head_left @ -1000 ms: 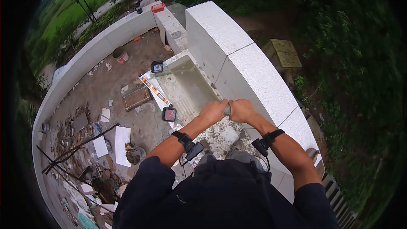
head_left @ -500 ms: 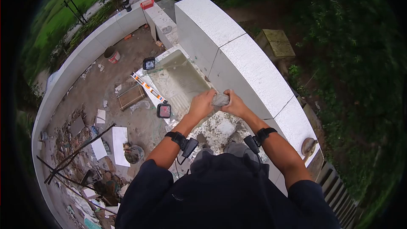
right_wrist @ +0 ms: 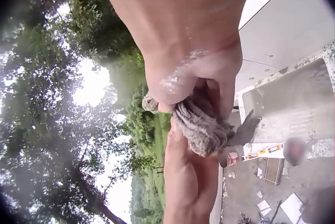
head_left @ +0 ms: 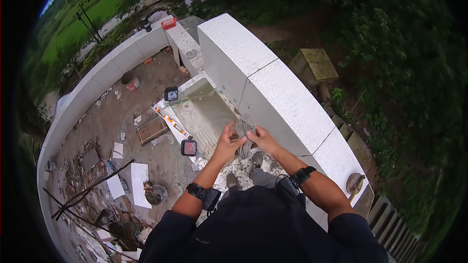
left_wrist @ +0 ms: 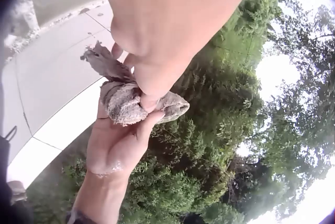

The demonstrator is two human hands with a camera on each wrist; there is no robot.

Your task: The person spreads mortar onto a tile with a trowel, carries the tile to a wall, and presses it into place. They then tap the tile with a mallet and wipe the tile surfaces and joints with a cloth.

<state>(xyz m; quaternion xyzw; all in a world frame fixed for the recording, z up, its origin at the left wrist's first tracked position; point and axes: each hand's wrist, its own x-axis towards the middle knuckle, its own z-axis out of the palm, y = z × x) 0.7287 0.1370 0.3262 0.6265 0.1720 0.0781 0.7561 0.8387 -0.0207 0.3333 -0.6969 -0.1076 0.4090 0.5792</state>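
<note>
A bunched, damp-looking grey rag [head_left: 243,125] is held between both hands, over the near end of the concrete washbasin [head_left: 197,89]. My left hand [head_left: 226,146] grips its left side, the thumb pointing inward. On the other side my right hand [head_left: 265,142] pinches it, its thumb close to the left one. In the left wrist view the folded rag [left_wrist: 124,103] lies across the right palm, one end sticking out past the fingers. The right wrist view shows twisted folds of the rag [right_wrist: 199,129] hanging below the right fingers. Pale smears mark the right hand.
A tall white-tiled wall [head_left: 287,87] runs along the right, with a round-headed, handled tool [head_left: 355,183] on top. An orange-and-white spirit level [head_left: 171,122] and two black-rimmed boxes [head_left: 188,147] line the basin's left edge. Farther left are a bucket [head_left: 130,81] and scattered tile scraps.
The rag was squeezed into a compact lump between the two fists; now it is loosened and spread more. The hands have turned thumbs-inward and come nearer the body.
</note>
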